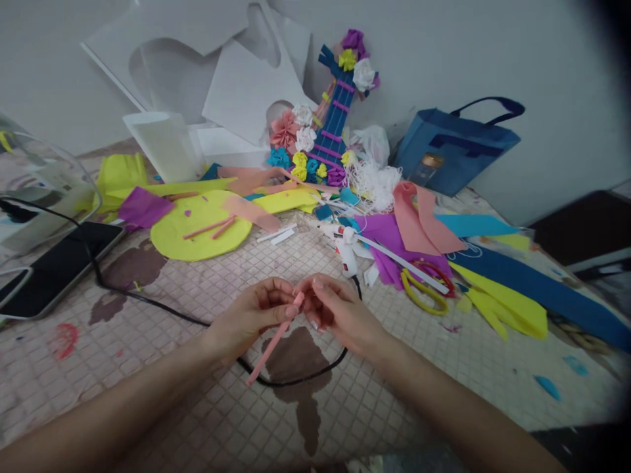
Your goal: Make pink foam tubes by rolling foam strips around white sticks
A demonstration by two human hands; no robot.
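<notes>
Right at the near middle of the scene, a thin pink strip [273, 343] runs slantwise from the fingertips down toward the near left, its lower end lying over the tiled mat [207, 289]. Its upper end is pinched between both hands. The left hand [251, 315] is curled almost closed, thumb and forefinger nipping the strip just below its top. The right hand [335, 309] meets it from the right, fingers bent in and closed on the strip's top end, so the two hands touch at the fingertips.

Under and behind the hands a black cable [148, 299] loops across the mat from the far left. Just beyond the right hand lies a white glue gun [345, 253], and to its right a pair of yellow-handled scissors [421, 292]. Farther left sits a round yellow sheet [197, 230] with pink sticks on it, and at the left edge a dark tablet [54, 269]. Far in the middle stands a blue paper guitar [335, 118] trimmed with paper flowers, with a blue bag [453, 148] to its right against the wall.
</notes>
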